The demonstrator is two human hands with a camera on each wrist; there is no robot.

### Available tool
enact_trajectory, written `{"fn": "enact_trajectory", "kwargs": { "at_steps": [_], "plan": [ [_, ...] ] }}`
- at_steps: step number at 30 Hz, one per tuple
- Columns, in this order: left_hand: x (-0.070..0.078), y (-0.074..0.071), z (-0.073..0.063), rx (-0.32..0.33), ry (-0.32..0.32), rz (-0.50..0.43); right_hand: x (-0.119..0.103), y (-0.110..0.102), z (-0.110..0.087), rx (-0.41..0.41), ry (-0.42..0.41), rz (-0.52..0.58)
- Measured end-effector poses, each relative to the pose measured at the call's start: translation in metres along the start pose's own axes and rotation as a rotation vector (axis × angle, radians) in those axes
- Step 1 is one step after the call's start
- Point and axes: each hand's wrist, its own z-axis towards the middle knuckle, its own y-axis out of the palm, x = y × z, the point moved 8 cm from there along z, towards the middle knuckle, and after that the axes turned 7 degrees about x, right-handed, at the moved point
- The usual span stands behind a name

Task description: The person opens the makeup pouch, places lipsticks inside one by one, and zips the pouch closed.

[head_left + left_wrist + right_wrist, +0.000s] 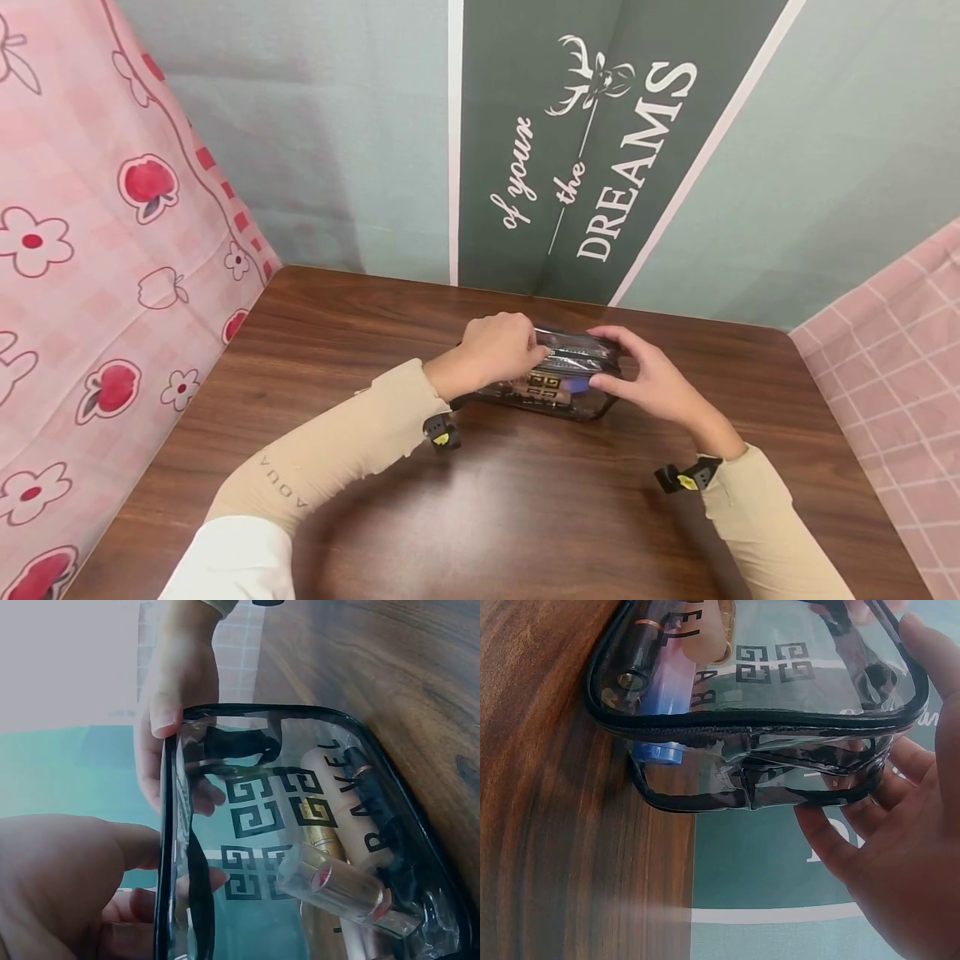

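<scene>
A clear makeup bag (542, 390) with black piping and a gold-black square logo stands upright on the table. My left hand (498, 346) curls over its top edge toward the left, thumb and fingers pinching there by the zipper. At the bag's right end, my right hand (651, 379) grips with the thumb in front and the fingers behind. Through the clear side, the left wrist view shows a small clear-capped bottle (334, 883) lying across longer beige and dark tubes. A blue-and-pink tube (667, 694) shows inside from the right wrist. My left palm hides part of the top.
The brown wooden table (465, 508) reaches back to a green and grey cloth (375, 150) with white lettering. Pink patterned cloth (112, 308) hangs on the left and a pink checked cloth (900, 400) on the right. Both wrists carry black camera straps.
</scene>
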Motion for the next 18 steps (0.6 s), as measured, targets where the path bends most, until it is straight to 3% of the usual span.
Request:
{"fn": "enact_trajectory", "kwargs": {
  "at_steps": [7, 18],
  "plan": [
    [-0.0010, -0.0002, 0.0022, 0.037, -0.022, -0.037, -0.0015, -0.0006, -0.0005, 0.009, -0.004, -0.002],
    [0.0009, -0.0003, 0.0028, 0.077, 0.027, -0.134, -0.0018, 0.0007, -0.0029, 0.009, 0.004, -0.004]
  ]
}}
